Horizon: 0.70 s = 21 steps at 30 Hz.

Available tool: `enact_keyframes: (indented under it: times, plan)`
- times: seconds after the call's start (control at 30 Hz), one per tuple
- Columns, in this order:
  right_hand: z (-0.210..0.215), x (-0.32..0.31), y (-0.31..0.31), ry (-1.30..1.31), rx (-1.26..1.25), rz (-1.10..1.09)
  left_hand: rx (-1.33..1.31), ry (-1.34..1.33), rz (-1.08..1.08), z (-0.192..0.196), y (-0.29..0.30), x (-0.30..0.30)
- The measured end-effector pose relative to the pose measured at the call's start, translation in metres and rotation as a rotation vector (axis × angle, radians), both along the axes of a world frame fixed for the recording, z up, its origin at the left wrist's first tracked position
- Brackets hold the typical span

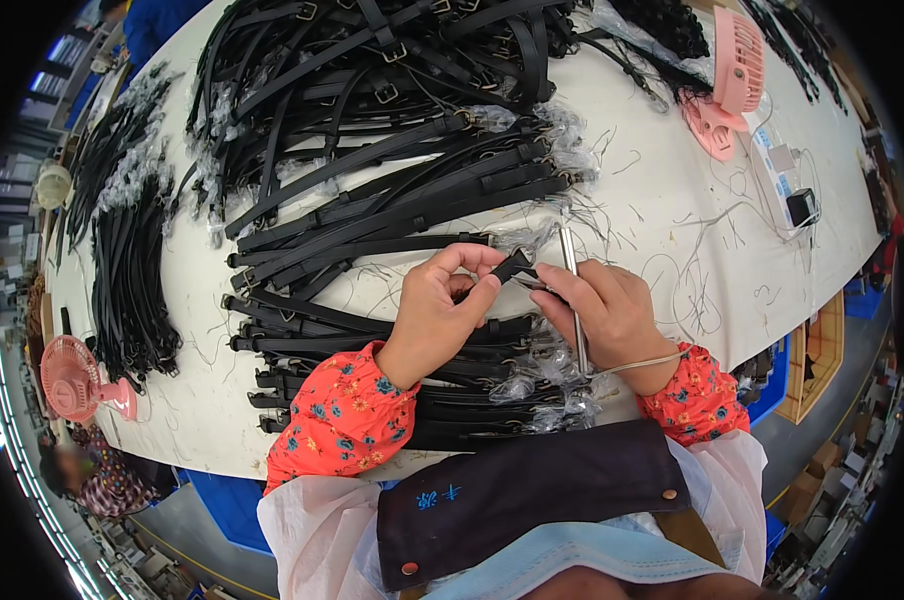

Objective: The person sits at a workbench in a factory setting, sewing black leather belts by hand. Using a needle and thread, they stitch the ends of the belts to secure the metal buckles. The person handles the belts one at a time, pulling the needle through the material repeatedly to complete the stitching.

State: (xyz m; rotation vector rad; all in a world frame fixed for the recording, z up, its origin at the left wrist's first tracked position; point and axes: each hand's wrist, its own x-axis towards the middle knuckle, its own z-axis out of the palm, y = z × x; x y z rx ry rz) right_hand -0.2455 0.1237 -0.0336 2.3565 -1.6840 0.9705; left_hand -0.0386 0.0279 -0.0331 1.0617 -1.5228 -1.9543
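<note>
My left hand [440,312] pinches the end of a black strap [513,264] between thumb and fingers, just above a stack of black straps [372,340]. My right hand [612,315] touches the same strap end and grips a thin metal tool [573,290] that runs up past my fingers. Both hands meet over the white table [672,230], near its front edge. Red flowered sleeves cover both forearms.
A large heap of black buckled straps [372,110] fills the table's far side, with more bundles [132,270] at the left. A pink fan [72,378] stands front left, another pink fan [732,70] at back right beside a small black box [802,207]. Loose threads lie scattered.
</note>
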Motion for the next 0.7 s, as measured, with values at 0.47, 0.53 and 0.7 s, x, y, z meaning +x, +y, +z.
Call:
enact_keyframes:
  times: [0.47,0.53,0.7]
  plan:
    - [-0.002,0.002,0.001,0.039,-0.027,0.009,0.055,-0.013,-0.004,0.001,-0.002,0.001]
    - [-0.004,0.002,0.001,0.035,-0.036,0.012,0.07,-0.015,-0.003,0.0,-0.003,0.001]
    - [-0.006,0.004,0.001,-0.032,-0.035,0.014,0.07,-0.004,0.006,-0.002,-0.003,0.001]
